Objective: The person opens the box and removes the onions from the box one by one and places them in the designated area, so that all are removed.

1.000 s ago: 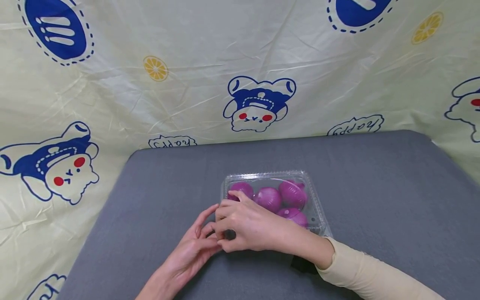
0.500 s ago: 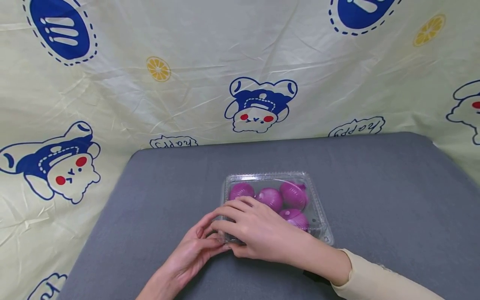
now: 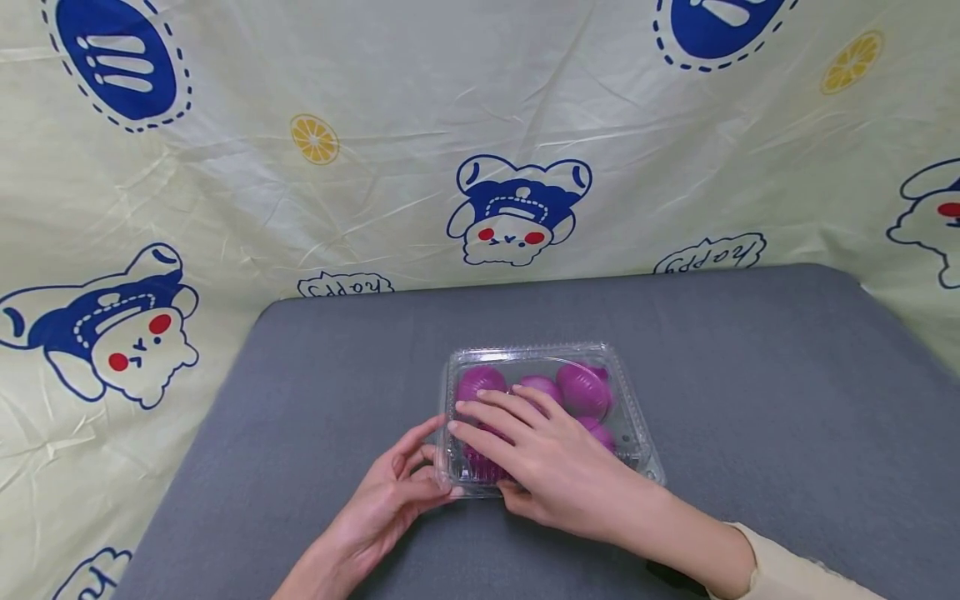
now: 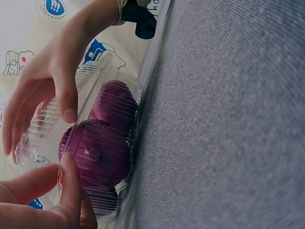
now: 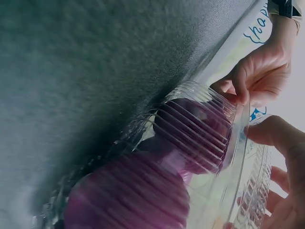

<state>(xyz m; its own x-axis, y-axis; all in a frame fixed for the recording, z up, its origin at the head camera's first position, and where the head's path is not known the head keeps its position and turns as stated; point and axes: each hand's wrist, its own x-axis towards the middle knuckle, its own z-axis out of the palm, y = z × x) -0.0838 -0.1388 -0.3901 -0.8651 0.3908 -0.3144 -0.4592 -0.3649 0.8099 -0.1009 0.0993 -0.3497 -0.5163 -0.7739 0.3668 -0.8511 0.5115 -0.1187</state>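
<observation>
A clear plastic clamshell box [image 3: 640, 429], its lid lowered, sits on the table with several purple onions [image 3: 583, 390] inside. At the near left corner my left hand [image 3: 393, 492] pinches the rim between thumb and forefinger, which shows closely in the left wrist view. My right hand [image 3: 558, 462] lies over the lid with its fingers spread and extended, hiding some of the onions. Its thumb [image 4: 66, 95] comes down at the near rim in the left wrist view. Through the ribbed front wall, the onions [image 5: 193, 136] appear in the right wrist view.
Grey cloth covers the table [image 3: 772, 400] around the box. A pale curtain [image 3: 390, 200] printed with blue cartoon figures hangs behind and at both sides. Beneath the right wrist is a small black device [image 4: 143, 24].
My right hand has moved right along the box's near edge, away from the left corner, and its fingers have straightened over the lid. The left hand stays at the corner.
</observation>
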